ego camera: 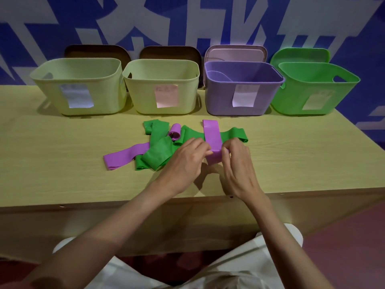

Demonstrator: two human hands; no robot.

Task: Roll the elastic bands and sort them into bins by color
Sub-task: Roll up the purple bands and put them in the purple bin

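Observation:
A purple elastic band (pixel 211 133) lies stretched away from me across a heap of green bands (pixel 160 153). Its near end is folded over, and my left hand (pixel 184 161) and my right hand (pixel 237 163) both pinch that end between fingertips. A second flat purple band (pixel 123 156) sticks out left of the heap, and a rolled purple band (pixel 175 132) sits on top of it. Behind stand a purple bin (pixel 241 101) and a green bin (pixel 291 99).
Two pale yellow-green bins (pixel 56 94) (pixel 143 99) stand left of the purple one, each with a paper label. Lids lean against the wall behind all the bins. The wooden table (pixel 62 163) ends just before my knees.

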